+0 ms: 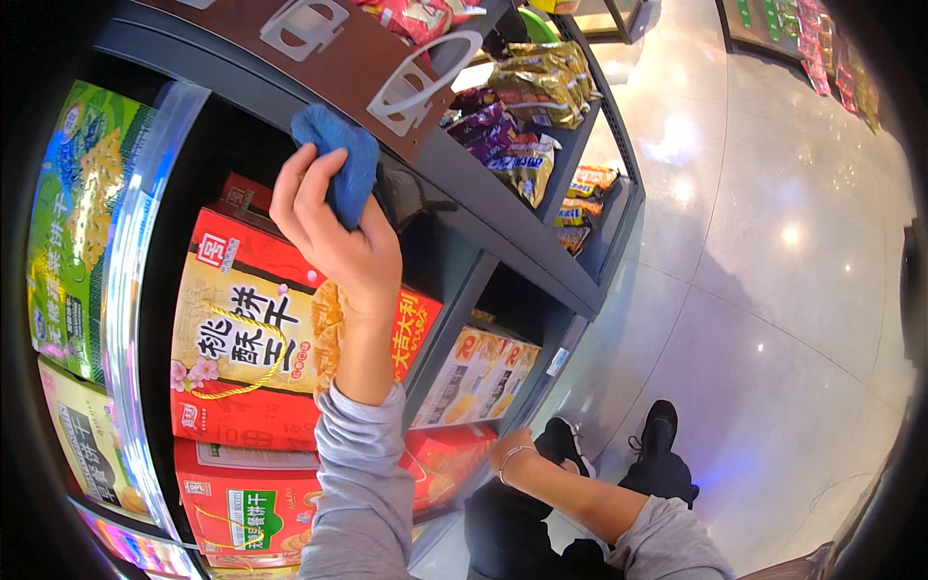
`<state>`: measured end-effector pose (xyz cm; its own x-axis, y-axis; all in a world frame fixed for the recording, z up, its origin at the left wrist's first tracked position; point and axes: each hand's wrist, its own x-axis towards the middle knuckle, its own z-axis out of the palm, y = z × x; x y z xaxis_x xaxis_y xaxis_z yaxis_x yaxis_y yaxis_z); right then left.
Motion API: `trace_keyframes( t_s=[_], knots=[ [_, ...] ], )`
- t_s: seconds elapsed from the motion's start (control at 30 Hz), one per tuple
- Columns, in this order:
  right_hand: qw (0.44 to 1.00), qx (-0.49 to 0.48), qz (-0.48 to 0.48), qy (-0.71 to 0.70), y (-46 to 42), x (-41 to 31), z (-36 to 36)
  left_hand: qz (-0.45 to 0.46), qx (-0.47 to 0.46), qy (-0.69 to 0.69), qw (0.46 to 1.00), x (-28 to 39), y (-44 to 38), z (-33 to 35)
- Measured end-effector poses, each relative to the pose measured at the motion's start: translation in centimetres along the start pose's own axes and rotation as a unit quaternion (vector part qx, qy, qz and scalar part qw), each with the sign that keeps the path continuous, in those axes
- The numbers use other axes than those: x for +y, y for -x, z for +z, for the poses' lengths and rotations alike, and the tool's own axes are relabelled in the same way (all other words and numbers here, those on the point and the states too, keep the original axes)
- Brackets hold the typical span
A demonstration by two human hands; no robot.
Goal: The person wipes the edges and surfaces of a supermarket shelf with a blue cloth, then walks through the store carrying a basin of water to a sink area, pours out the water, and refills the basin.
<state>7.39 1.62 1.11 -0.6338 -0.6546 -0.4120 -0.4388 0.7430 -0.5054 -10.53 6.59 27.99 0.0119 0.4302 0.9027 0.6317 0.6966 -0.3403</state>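
My left hand [344, 239] holds a folded blue cloth [344, 163] between thumb and fingers. The cloth is at the grey metal shelf edge [500, 221], just under a brown panel; whether it touches the metal is hard to tell. Below that hand stands a red and cream biscuit gift box [250, 326] with a yellow cord handle, partly covered by my forearm. Low by my knee is my right hand [513, 448], with a thin bracelet at its wrist. It is beside a red box [446, 464] on the lower shelf; its fingers are mostly hidden.
White wire rings and brackets [424, 80] stick out from the brown panel [239, 40]. Bagged snacks [536, 87] fill the shelf on the right. Green biscuit packs [87, 232] stand behind a clear, shiny strip [138, 290]. My black shoes [658, 424] rest on the glossy floor [768, 304].
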Motion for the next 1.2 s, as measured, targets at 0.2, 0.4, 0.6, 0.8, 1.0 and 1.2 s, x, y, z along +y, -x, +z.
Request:
trace_keyframes(
  t_s=[0.2,0.4,0.6,0.8,1.0,1.2],
  knots=[
    [1.000,0.009,-0.008,0.002,1.3,-0.3,-0.7,-0.015,-0.111,-0.050,0.992,-2.4,2.3,3.7],
    [1.000,0.015,0.006,-0.019,0.4,0.1,0.3,-0.031,-0.206,-0.021,0.978,0.9,9.8,3.8],
    [1.000,0.009,0.012,-0.027,2.4,1.4,-2.4,-0.036,-0.123,0.003,0.992,-0.4,3.1,-0.6],
    [0.999,0.024,0.005,-0.037,1.4,0.9,-1.2,0.175,-0.139,-0.011,0.975,-3.2,-9.6,3.1],
    [1.000,-0.007,-0.007,-0.021,0.8,0.4,-1.1,0.222,-0.322,-0.090,0.916,-6.4,-9.8,7.5],
    [0.999,0.019,0.021,-0.042,1.6,1.5,-1.3,0.162,-0.264,-0.041,0.950,-5.1,-7.2,5.5]
  ],
)
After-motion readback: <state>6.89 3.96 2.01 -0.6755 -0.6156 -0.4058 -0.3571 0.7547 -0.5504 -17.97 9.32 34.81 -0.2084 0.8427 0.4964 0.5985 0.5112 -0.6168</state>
